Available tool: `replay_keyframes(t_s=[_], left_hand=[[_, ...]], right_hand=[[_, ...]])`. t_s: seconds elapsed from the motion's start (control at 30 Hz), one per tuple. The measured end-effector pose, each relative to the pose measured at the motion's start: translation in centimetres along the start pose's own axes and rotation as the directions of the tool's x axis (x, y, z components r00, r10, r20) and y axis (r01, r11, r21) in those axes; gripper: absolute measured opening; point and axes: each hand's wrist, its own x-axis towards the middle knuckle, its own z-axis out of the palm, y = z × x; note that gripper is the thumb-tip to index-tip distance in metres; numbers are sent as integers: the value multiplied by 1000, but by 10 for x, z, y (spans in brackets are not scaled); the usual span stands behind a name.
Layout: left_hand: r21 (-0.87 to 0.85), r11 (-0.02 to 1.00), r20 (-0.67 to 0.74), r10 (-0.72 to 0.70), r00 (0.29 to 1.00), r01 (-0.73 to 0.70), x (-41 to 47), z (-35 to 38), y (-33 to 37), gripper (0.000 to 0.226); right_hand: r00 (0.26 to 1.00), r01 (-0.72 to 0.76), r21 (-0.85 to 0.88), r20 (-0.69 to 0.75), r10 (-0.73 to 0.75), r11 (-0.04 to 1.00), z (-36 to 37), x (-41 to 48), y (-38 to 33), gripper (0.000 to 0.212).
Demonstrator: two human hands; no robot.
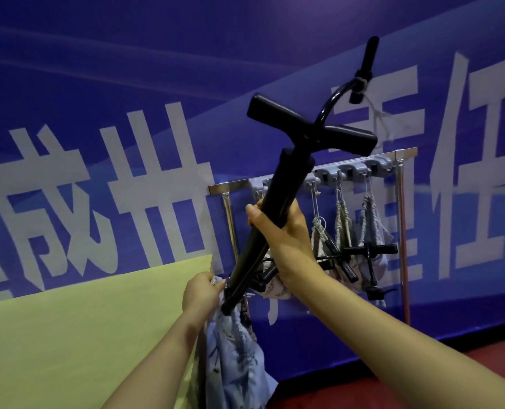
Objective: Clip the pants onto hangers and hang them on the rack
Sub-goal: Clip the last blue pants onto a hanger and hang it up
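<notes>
1. From where I stand, the right hand [288,239] has its fingers curled firmly round the long bar of the black plastic clip hanger [289,178]. It holds the hanger tilted, with the curved hook [331,101] pointing up towards the blue banner wall [98,69].
2. The left hand [201,290] pinches the top edge of the light blue leaf-print pants [233,364] right at the hanger's lower end. The rest of the cloth hangs down just beside the pale yellow-green bench [68,335].
3. I take this to be the clipping step, with the waistband going into the lower clip. I cannot tell whether that clip has bitten on the cloth, because the hand and the bar hide it.
4. To do it well, the left fingers should draw the waistband flat and taut along the bar. That way the clip takes one smooth layer, not a bunch.
5. The black cross-piece [310,134] near the hook, which I take for the upper clip, has no cloth in it. The far side of the waistband has to reach it, so spread the cloth before pressing.
6. Bringing the bar closer to level would let the pants hang evenly while both clips close.
7. The chrome rack [404,151] stands against the wall, well behind the hands. It carries several hung pants [369,219] on black hangers, so the hook should be aimed at a free spot.
</notes>
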Motion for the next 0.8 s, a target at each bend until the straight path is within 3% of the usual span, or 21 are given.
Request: replay_keyframes(t_s=[0.23, 0.33, 0.43, 0.47, 0.67, 0.8], left_hand=[[-175, 984, -54, -51, 997, 41, 12, -11, 12, 39], [-315, 947, 29, -60, 998, 66, 6, -12, 19, 45], [-366, 931, 88, 19, 996, 15, 3, -14, 26, 25], [-373, 928, 94, 40, 995, -2, 4, -14, 26, 19], [-296, 945, 78, 172, 982, -142, 3, -12, 26, 33], [-294, 940, -6, 181, 984, -175, 1, -13, 20, 17]], right_hand=[[997, 42, 53, 56, -45, 998, -1, -1, -5, 11], [996, 37, 38, 79, -40, 999, 0, 1, -4, 11], [999, 19, -7, 32, -19, 1000, 2, 1, 5, 14], [1000, 12, -21, 2, -12, 1000, 2, 1, 9, 16], [989, 55, 5, -137, -54, 998, 9, 0, 28, 14], [981, 53, 68, -192, -39, 996, 12, 3, 31, 14]])
